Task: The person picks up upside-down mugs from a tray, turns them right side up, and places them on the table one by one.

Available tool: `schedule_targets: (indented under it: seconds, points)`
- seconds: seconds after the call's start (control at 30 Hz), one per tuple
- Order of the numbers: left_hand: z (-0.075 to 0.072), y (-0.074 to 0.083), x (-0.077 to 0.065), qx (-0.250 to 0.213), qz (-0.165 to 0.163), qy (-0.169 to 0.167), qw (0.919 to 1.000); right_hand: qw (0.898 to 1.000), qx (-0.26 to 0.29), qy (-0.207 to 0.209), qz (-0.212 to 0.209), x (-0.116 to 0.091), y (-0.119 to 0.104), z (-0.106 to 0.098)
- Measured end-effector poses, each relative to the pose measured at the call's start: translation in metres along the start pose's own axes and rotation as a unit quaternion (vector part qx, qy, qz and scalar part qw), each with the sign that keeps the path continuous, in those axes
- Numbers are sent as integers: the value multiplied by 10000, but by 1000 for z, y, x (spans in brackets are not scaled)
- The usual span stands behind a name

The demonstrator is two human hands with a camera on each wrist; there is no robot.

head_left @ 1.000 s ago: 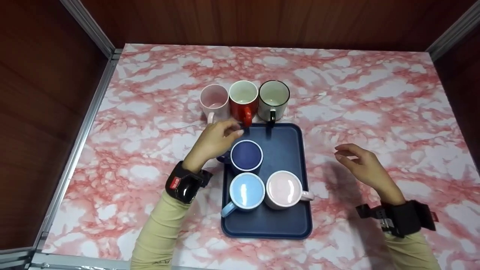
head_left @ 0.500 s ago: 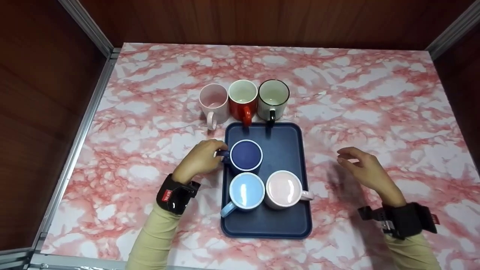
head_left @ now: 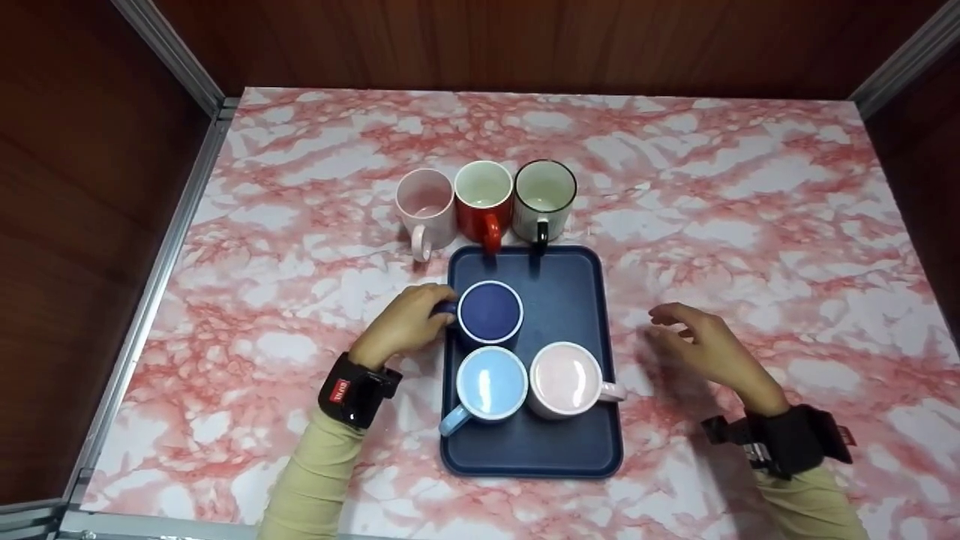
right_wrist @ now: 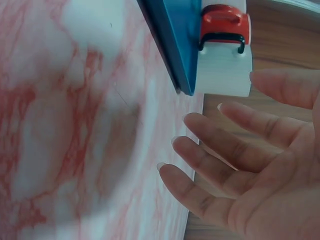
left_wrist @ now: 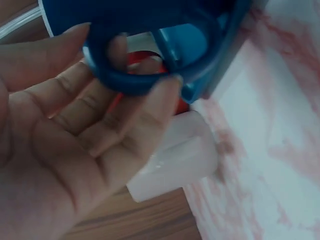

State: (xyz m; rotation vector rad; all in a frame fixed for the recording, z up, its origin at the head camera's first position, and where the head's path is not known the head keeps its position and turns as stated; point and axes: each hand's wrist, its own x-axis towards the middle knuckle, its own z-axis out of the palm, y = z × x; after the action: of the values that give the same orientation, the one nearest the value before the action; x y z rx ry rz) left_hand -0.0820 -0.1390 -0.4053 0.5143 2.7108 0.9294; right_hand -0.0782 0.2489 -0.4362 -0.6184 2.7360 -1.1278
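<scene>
My left hand (head_left: 401, 322) holds the handle of a dark blue mug (head_left: 490, 312) at the left edge of a blue tray (head_left: 566, 274). In the left wrist view, the fingers and thumb close about the mug's handle (left_wrist: 132, 85). The mug is upright on the tray, behind a light blue mug (head_left: 492, 384). A pale pink mug (head_left: 565, 379) stands right of the light blue one, its handle over the tray's right rim. My right hand (head_left: 709, 349) hovers over the table right of the tray, fingers loosely bent in the right wrist view (right_wrist: 260, 160) and holding nothing.
Behind the tray stand a pink mug (head_left: 431, 225), a red mug (head_left: 480, 219) and a white mug with a black handle (head_left: 551, 217), side by side with handles facing front. The table (head_left: 712, 187) has a red-and-white marbled top, with dark wood panels (head_left: 525, 45) around it.
The left hand came down from near the red mug's handle and took hold of the dark blue mug's handle. The mug stays in place. The right hand shifted slightly left toward the tray.
</scene>
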Motion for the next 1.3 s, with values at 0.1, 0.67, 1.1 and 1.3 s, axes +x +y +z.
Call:
schedule_targets:
  seconds: [0.1, 0.67, 1.1, 1.3]
  points:
    - [2, -6, 0, -224, 136, 27, 9997, 10000, 34, 26, 32, 1, -1, 1]
    - [25, -27, -7, -2019, 533, 112, 9779, 9993, 208, 271, -116, 2, -6, 12]
    - [38, -17, -11, -2287, 181, 588, 9715, 9954, 487, 577, -588, 8, -63, 13]
    - [40, -7, -9, -2128, 53, 1064, 9713, 9945, 545, 570, -692, 8, -70, 13]
